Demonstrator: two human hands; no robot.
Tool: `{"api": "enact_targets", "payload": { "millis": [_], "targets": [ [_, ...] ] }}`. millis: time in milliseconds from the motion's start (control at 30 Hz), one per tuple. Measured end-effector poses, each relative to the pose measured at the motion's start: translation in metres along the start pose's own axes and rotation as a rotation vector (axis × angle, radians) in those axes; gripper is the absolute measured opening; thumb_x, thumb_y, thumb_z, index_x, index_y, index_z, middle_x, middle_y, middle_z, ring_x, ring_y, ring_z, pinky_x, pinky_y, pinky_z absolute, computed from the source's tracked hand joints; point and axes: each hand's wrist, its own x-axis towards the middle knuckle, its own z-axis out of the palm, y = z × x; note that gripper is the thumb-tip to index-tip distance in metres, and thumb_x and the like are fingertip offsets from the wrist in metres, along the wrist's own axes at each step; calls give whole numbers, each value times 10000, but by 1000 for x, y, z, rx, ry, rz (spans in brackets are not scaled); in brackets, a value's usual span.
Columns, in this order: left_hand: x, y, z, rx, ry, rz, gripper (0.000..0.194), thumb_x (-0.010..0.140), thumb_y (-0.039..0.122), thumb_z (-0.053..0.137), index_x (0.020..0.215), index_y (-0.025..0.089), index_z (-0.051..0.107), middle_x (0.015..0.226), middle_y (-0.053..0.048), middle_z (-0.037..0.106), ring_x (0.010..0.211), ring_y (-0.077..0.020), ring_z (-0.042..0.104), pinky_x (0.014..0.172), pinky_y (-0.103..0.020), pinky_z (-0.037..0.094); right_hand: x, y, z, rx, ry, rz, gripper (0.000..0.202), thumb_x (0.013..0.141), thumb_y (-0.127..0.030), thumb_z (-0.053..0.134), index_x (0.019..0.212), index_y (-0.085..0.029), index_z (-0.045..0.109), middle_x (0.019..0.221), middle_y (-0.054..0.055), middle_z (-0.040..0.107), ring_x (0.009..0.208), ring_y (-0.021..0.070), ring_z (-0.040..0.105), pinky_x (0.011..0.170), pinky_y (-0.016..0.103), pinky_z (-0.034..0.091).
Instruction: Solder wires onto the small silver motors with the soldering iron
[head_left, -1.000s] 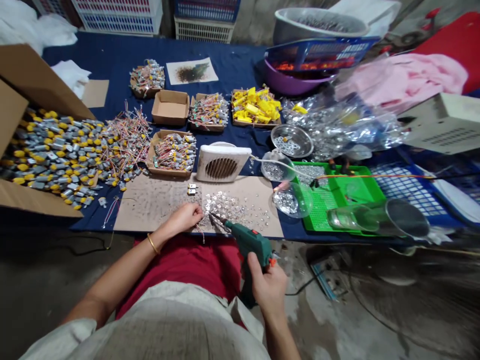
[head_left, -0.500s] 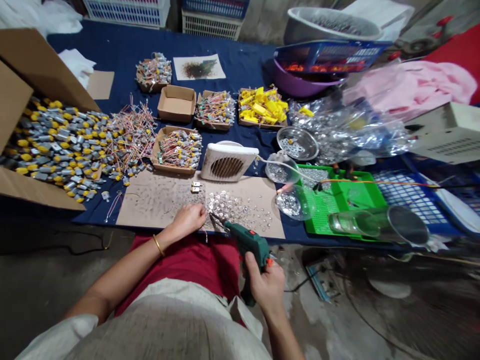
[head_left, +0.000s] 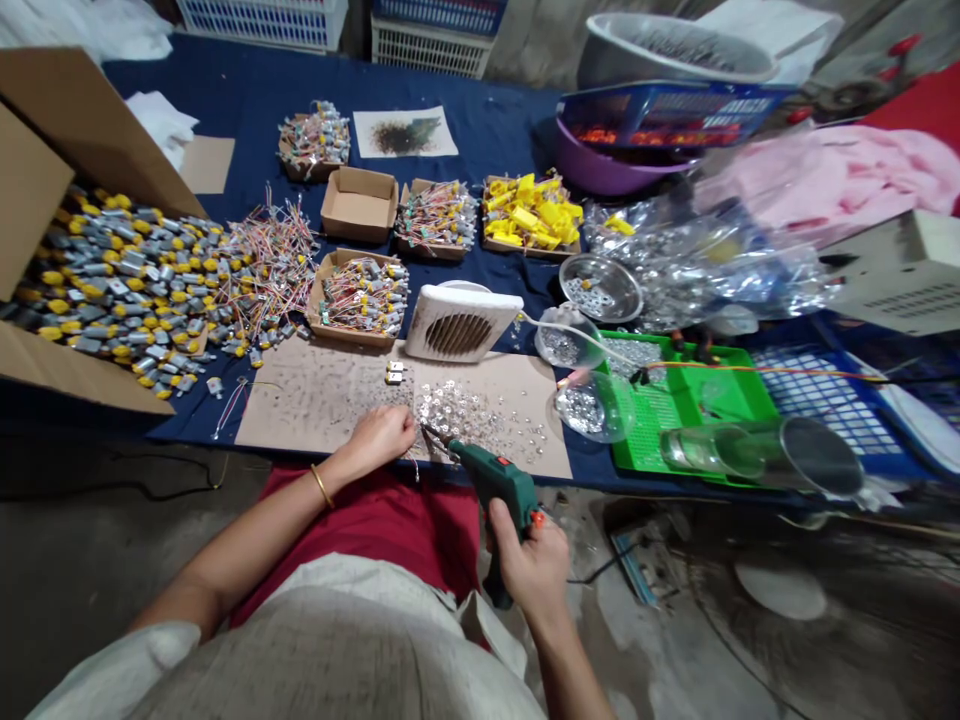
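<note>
My right hand (head_left: 534,560) is wrapped round the grip of a green soldering gun (head_left: 499,475), whose pointed tip aims left. That tip sits just right of my left hand (head_left: 384,437). The left fingers are closed at the front of a cardboard sheet (head_left: 300,400); what they pinch is hidden. A thin silvery strand (head_left: 416,472) hangs below them. Many small shiny metal pieces (head_left: 457,410) are scattered on the sheet, close to the gun's tip. Two small motors (head_left: 394,372) stand side by side behind my left hand.
A white vented fan unit (head_left: 461,325) stands behind the scattered pieces. Boxes of wired motors (head_left: 360,295) and yellow parts (head_left: 534,215) are farther back. Left is a big carton (head_left: 82,375) of motors. Clear bowls (head_left: 592,408) and a green tray (head_left: 645,440) lie right.
The whole view has shifted slightly, so the table things appear a little farther right. Both hands and the soldering gun keep nearly the same pose.
</note>
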Motion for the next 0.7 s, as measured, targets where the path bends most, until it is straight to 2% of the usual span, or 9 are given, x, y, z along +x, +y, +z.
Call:
{"api": "enact_targets", "payload": {
  "millis": [167, 300, 400, 533, 700],
  "targets": [
    [1, 0, 1, 14, -4, -19, 221, 871, 268, 470, 867, 182, 673, 868, -96, 708, 829, -229, 647, 774, -309, 458, 4, -3, -1, -30, -22, -57, 395, 907, -471, 516, 708, -171, 679, 531, 27, 591, 517, 174, 567, 545, 255, 432],
    [1, 0, 3, 24, 2, -13, 221, 865, 260, 464, 858, 183, 671, 867, -101, 708, 830, -239, 650, 765, -315, 456, 13, -19, -4, -30, -92, -133, 326, 917, -421, 533, 740, -179, 663, 654, 47, 653, 600, 176, 605, 599, 253, 445],
    [2, 0, 4, 25, 0, -14, 213, 858, 246, 468, 861, 181, 671, 868, -101, 708, 832, -236, 652, 768, -312, 455, 20, -29, -9, -45, -128, -160, 317, 915, -421, 541, 743, -183, 660, 617, 34, 634, 569, 168, 584, 592, 251, 436],
    [2, 1, 3, 18, -4, -24, 211, 855, 256, 479, 874, 177, 674, 877, -106, 709, 842, -236, 652, 779, -311, 458, 21, -31, -19, -50, -61, -116, 377, 908, -458, 536, 675, -182, 644, 527, 15, 588, 494, 148, 538, 546, 241, 420],
    [2, 1, 1, 8, -10, -14, 192, 840, 232, 481, 842, 184, 667, 844, -84, 709, 828, -224, 651, 781, -304, 458, 10, -21, -24, -35, 31, -20, 434, 893, -497, 530, 611, -186, 643, 481, 26, 573, 498, 170, 565, 527, 249, 422]
  ]
}}
